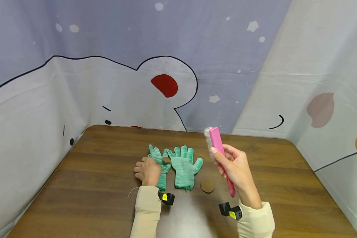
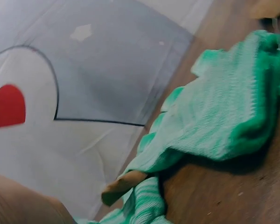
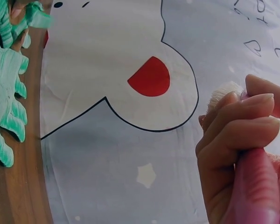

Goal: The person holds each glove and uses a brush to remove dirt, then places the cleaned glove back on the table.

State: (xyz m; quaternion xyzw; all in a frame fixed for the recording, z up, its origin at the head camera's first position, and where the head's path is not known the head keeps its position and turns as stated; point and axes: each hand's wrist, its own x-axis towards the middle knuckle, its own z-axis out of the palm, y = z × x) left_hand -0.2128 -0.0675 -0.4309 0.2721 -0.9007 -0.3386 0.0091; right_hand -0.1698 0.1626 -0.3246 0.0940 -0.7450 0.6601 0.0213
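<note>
My right hand (image 1: 236, 167) grips a pink brush (image 1: 216, 138) by its handle, thumb on its side, bristle head up. In the right wrist view, the fingers curl round the pink handle (image 3: 256, 186) beside pale bristles (image 3: 224, 95). My left hand (image 1: 148, 170) rests over the edge of the left green knit glove (image 1: 163, 170), fingers toward the left. A small brown piece (image 1: 166, 160) lies on that glove, near the second green glove (image 1: 184, 172), which is spread flat. The left wrist view shows this brown piece (image 2: 121, 186) between the gloves and only part of the hand.
A round flat brown piece (image 1: 207, 186) lies on the wooden table (image 1: 92, 185), right of the gloves. A loose pale thread (image 1: 132, 191) is near the left wrist. Printed fabric (image 1: 122, 86) hangs behind the table and along its sides.
</note>
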